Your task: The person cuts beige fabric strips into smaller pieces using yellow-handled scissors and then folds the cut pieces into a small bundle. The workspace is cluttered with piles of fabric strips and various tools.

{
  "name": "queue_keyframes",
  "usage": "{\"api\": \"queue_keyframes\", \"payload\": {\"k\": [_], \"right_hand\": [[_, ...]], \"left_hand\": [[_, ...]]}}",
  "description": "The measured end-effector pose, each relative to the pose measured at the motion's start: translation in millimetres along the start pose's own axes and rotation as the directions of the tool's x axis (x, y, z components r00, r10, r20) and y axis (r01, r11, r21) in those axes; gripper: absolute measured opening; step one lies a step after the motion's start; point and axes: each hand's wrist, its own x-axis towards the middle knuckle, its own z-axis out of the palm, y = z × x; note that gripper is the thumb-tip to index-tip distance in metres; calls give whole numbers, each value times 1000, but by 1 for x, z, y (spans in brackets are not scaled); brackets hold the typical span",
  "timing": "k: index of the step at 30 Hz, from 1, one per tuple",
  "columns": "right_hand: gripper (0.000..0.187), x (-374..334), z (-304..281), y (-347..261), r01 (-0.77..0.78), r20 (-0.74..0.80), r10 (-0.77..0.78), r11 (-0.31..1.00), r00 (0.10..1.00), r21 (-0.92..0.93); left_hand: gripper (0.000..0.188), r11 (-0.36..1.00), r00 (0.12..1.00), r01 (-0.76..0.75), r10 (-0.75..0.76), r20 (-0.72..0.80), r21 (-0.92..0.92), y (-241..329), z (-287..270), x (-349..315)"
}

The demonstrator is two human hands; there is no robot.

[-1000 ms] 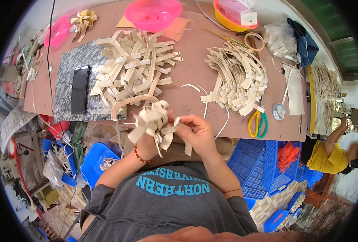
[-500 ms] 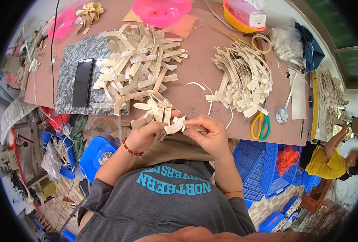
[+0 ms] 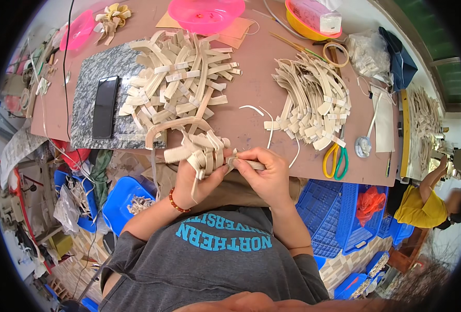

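Near the table's front edge, my left hand (image 3: 205,183) is closed around a bunch of beige fabric straps (image 3: 204,151), whose ends splay out over the fingers. A thin strip hangs from the bunch toward my wrist. Beside it my right hand (image 3: 268,174) pinches a beige strap (image 3: 253,165) between thumb and fingers, its near end meeting my left fingertips. A loose pile of similar straps (image 3: 181,86) lies beyond my left hand, partly on a grey speckled stone slab (image 3: 87,78). To the right lies a neater stack of straps (image 3: 313,99).
Yellow-and-green-handled scissors (image 3: 336,161) lie at the front right. A black phone (image 3: 106,106) rests on the slab. Beyond are a pink basin (image 3: 205,18) and a tape roll (image 3: 336,54). Blue crates (image 3: 319,218) stand below; a person in yellow (image 3: 423,205) is at far right.
My left hand has turned, and the bunch of straps has tipped and spread to the left. The white-looking strap end between my hands has dropped lower; my right hand stays nearly in place.
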Motion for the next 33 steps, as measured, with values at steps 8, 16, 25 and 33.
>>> {"api": "queue_keyframes", "payload": {"k": [8, 16, 25, 33], "right_hand": [[11, -6, 4, -10, 18, 69, -8, 989, 998, -145], [12, -5, -26, 10, -334, 411, 240, 926, 879, 173], [7, -5, -5, 10, -44, -277, 122, 962, 953, 271], [9, -5, 32, -7, 256, 200, -260, 965, 945, 46]], "left_hand": [[27, 979, 990, 135, -129, 52, -153, 1, -6, 6], [22, 446, 854, 413, -491, 169, -794, -1, 0, 11], [27, 438, 909, 368, -357, 217, -820, -11, -1, 5], [30, 466, 928, 341, -308, 212, -816, -23, -16, -23]]}}
